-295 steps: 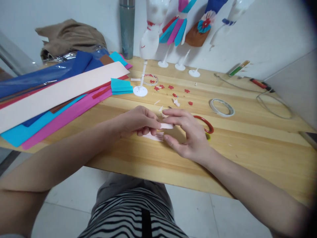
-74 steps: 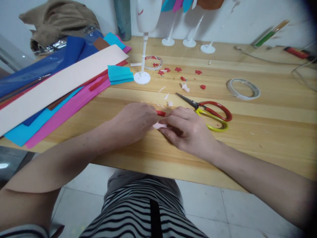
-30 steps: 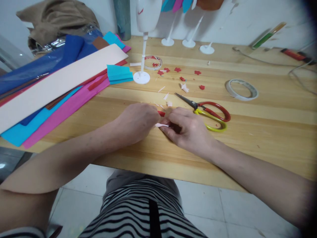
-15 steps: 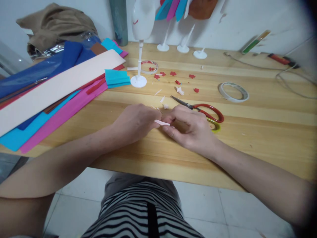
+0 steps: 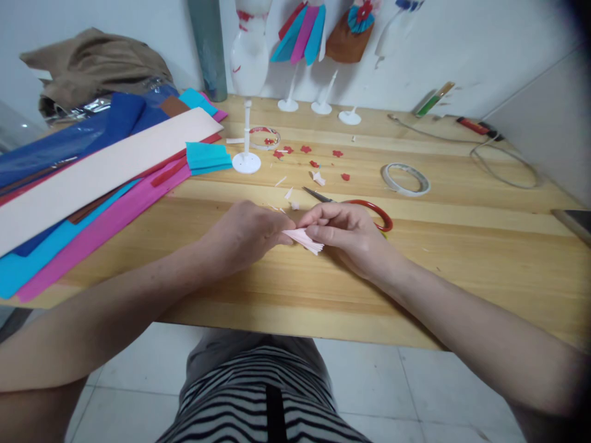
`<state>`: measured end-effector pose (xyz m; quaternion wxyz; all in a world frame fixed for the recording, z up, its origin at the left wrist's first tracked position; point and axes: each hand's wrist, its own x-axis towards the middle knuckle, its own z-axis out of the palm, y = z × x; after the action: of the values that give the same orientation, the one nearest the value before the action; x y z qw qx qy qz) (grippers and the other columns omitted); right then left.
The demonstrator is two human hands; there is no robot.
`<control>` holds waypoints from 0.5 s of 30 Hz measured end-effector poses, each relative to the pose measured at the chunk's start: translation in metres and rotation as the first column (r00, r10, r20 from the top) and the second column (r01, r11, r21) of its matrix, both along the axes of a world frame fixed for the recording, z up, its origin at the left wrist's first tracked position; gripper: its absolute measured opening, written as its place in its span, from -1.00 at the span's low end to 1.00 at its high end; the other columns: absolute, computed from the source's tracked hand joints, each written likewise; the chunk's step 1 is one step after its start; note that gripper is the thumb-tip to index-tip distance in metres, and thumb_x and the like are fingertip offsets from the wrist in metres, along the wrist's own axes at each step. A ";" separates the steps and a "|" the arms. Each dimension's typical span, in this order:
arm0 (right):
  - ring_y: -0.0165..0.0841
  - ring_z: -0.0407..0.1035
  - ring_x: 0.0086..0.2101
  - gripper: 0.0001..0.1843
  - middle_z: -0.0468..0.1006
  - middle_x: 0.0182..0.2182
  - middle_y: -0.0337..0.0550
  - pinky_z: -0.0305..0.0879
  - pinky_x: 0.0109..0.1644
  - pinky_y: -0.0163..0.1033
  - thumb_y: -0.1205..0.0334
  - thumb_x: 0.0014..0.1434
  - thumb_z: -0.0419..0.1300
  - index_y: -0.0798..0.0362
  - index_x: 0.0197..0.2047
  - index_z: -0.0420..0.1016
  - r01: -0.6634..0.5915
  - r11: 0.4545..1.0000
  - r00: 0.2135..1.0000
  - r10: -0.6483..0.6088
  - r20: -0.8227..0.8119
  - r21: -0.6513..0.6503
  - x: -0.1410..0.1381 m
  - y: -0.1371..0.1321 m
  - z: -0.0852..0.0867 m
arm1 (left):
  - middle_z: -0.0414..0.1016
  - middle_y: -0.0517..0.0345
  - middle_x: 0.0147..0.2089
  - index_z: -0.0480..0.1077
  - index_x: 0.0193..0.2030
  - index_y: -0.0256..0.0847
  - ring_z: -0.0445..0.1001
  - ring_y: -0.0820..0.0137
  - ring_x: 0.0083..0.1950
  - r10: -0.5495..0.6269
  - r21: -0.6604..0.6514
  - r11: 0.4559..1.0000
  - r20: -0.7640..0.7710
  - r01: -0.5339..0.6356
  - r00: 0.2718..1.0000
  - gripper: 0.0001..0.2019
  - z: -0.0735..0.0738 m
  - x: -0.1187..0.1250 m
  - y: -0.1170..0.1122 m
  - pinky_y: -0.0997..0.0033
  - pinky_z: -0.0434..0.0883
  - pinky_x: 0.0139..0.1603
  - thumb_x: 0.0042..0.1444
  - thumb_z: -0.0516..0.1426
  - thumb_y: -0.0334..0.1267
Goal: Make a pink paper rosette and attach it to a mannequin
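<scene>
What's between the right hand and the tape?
In the head view, the scissors, partly hidden by the right hand, lie between it and the tape.

The fingers of the left hand point(image 5: 252, 232) hide one end of the folded pink paper point(image 5: 308, 242); the right hand point(image 5: 357, 239) covers lots of the scissors point(image 5: 386, 218), so just a tiny bit of yellow handle point(image 5: 384, 235) peeks out; the top edge chops off the bottle point(image 5: 207, 55) and the white doll point(image 5: 249, 61); the right edge cuts a dark flat thing point(image 5: 573, 223); some scraps point(image 5: 295, 205) are too small to tell.
</scene>
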<state>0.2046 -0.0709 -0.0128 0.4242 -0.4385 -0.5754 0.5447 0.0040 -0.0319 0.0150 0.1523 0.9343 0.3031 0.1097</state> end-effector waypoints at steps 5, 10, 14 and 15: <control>-0.46 0.35 -0.57 -0.93 0.55 -0.53 -0.28 0.28 -0.47 -0.29 0.26 0.02 0.32 0.03 -0.37 0.53 -0.015 1.000 0.998 0.014 -0.054 -0.016 0.002 0.002 -0.003 | 0.54 0.18 -0.49 0.60 -0.29 -0.31 0.35 0.54 -0.48 0.038 -0.051 0.998 0.019 -0.037 0.999 -0.81 0.001 0.001 0.000 0.55 0.17 -0.39 0.24 0.14 -0.38; -0.43 0.38 -0.55 -0.91 0.56 -0.51 -0.26 0.31 -0.47 -0.28 0.24 0.08 0.28 0.03 -0.32 0.49 -0.005 0.996 0.998 0.000 0.059 0.085 0.003 0.001 -0.003 | 0.60 0.19 -0.42 0.60 -0.30 -0.26 0.46 0.51 -0.42 0.055 0.021 0.998 0.069 -0.056 0.996 -0.80 0.002 0.000 -0.004 0.56 0.24 -0.36 0.23 0.12 -0.39; -0.41 0.39 -0.52 -0.91 0.54 -0.51 -0.27 0.36 -0.39 -0.24 0.21 0.10 0.28 0.01 -0.30 0.51 0.060 0.994 0.998 -0.063 0.023 0.096 0.007 0.002 -0.002 | 0.62 0.11 -0.39 0.59 -0.29 -0.28 0.53 0.43 -0.36 0.060 0.071 0.996 -0.013 -0.059 0.998 -0.80 0.003 0.001 -0.005 0.51 0.28 -0.32 0.25 0.12 -0.39; -0.40 0.39 -0.51 -0.91 0.53 -0.51 -0.27 0.36 -0.38 -0.23 0.19 0.11 0.29 0.00 -0.30 0.51 0.075 0.992 0.997 -0.077 0.018 0.101 0.008 0.002 -0.002 | 0.62 0.10 -0.38 0.58 -0.28 -0.28 0.53 0.42 -0.35 0.061 0.079 0.995 -0.023 -0.059 0.998 -0.81 0.003 0.001 -0.005 0.50 0.28 -0.32 0.25 0.12 -0.38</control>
<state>0.2130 -0.0686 -0.0147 0.4597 -0.4443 -0.5894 0.4939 0.0047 -0.0372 0.0183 0.1083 0.9314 0.3283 0.1140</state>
